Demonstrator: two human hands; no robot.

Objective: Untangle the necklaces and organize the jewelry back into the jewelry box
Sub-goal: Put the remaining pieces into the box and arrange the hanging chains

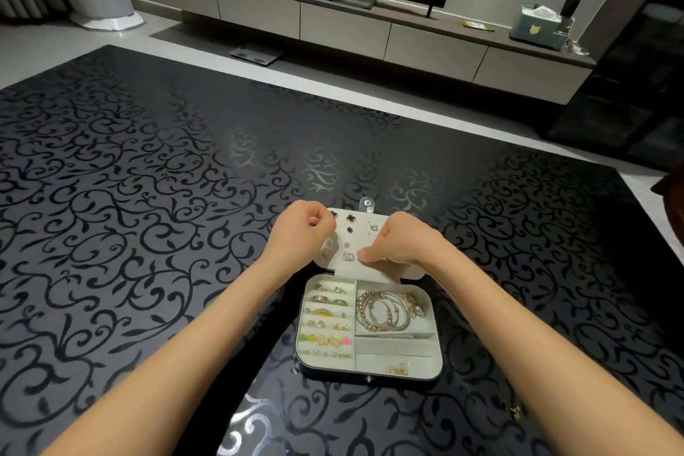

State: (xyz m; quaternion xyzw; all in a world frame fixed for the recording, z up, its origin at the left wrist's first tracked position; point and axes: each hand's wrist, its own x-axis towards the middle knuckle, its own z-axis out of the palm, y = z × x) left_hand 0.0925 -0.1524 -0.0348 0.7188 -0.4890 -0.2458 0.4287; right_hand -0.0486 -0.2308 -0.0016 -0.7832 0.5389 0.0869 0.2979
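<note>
- The jewelry box (370, 378) sits open on the dark scroll-patterned table (148, 196), just in front of the person. This position likely keeps every compartment within easy reach of both forearms.
- The lid (418, 272) is folded back flat, away from the person, with its clasp tab (366, 204) pointing outward. This turns the white earring panel (361, 239) face up as a work surface.
- The left hand (298, 233) hovers over the panel's left edge with fingers curled and thumb and forefinger tips drawn together. Whether this pinch holds a stud or an earring back is too small to tell.
- The right hand (401, 241) rests on the panel's right side. Its fingers are curled under and its thumb (364, 254) lies against the panel beside a square stud (348, 256). It probably steadies the panel, but whether it grips anything cannot be told.
- On the panel, dark clover studs (349, 218) sit along the far edge, with smaller studs spaced below them.
- In the base, rings (327, 299) and small earrings are slotted in rows on the left. Silver and beaded bangles (385, 311) are coiled in the upper right compartment, and a few gold pieces (398, 369) lie in the lowest compartment.
- A small gold item (513, 410) lies apart on the table at the right and is too small to identify. No necklace is plainly visible.
</note>
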